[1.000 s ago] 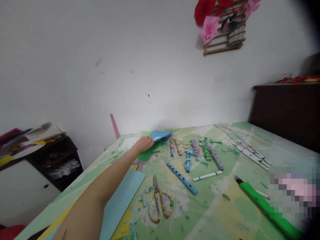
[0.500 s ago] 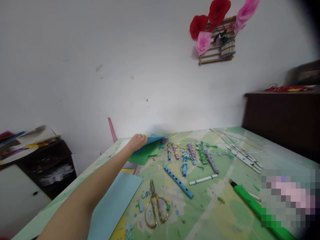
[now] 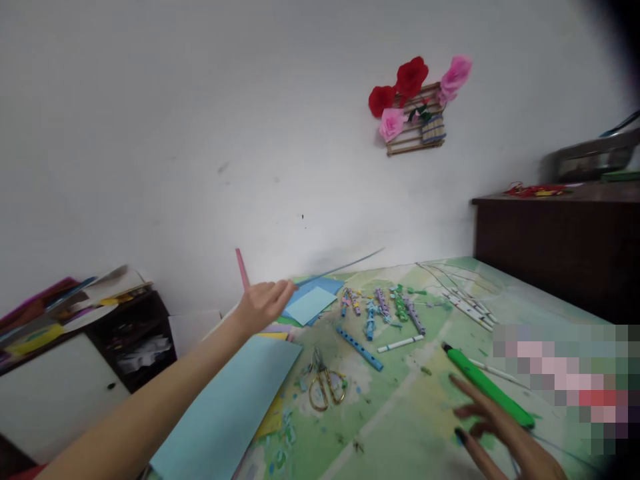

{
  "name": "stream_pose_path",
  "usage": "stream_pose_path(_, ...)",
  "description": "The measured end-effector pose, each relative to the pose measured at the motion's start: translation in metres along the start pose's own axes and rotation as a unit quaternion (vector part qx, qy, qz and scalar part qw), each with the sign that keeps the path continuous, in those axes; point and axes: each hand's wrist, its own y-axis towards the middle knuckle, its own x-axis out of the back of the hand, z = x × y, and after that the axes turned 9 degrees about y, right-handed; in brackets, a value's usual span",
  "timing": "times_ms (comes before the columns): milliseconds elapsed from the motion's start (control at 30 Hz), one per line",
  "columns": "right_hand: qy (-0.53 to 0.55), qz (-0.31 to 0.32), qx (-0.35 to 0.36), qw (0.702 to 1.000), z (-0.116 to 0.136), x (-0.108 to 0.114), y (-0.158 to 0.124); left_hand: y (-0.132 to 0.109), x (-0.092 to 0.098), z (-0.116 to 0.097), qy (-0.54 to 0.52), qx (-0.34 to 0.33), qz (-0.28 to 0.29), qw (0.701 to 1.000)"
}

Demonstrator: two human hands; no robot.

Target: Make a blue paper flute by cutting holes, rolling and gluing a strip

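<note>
My left hand is closed on a piece of blue paper, seen almost edge-on as a thin line rising to the right. Below it lie more blue sheets with a smaller light blue sheet on top. At the lower right, my right hand is open with its fingers apart, close to a green utility knife. Gold-handled scissors lie mid-table, near a blue paper tube with dark dots. A large light blue sheet lies under my left forearm.
Several decorated tubes with paper cutouts lie toward the back. White sticks and a white tube lie to the right. Paper scraps dot the patterned tablecloth. A dark cabinet stands at right, a cluttered shelf at left.
My left hand has lifted the blue paper off the pile and turned it edge-on, uncovering a small light blue sheet. My right hand has come into view at the lower right.
</note>
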Motion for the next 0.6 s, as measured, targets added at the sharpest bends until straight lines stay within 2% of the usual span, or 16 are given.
stream_pose_path(100,-0.07,-0.15,0.075,0.983,0.022,0.021,0.012,-0.031,0.058,-0.047,-0.014,-0.103,-0.091,0.99)
stream_pose_path(133,-0.089,-0.189,0.109,0.972,0.032,0.028,0.013,-0.042,0.076,-0.065,-0.028,-0.132,-0.09,0.987)
stream_pose_path(167,-0.112,-0.201,0.135,0.964,0.042,0.035,0.011,-0.054,0.093,-0.084,-0.043,-0.143,-0.103,0.983)
stream_pose_path(267,-0.163,-0.114,0.196,0.96,0.064,0.05,-0.013,-0.088,0.132,-0.141,-0.08,-0.151,-0.075,0.982)
stream_pose_path(333,-0.174,-0.053,0.208,0.961,0.07,0.057,-0.039,-0.109,0.147,-0.174,-0.096,-0.126,-0.086,0.984)
stream_pose_path(400,-0.171,-0.023,0.215,0.961,0.069,0.064,-0.067,-0.128,0.154,-0.201,-0.116,-0.086,-0.092,0.985)
stream_pose_path(533,-0.112,0.088,0.226,0.964,0.063,0.074,-0.109,-0.154,0.16,-0.236,-0.158,-0.063,-0.058,0.984)
stream_pose_path(600,-0.089,0.13,0.186,0.97,0.064,0.076,-0.121,-0.16,0.165,-0.245,-0.167,-0.066,-0.013,0.984)
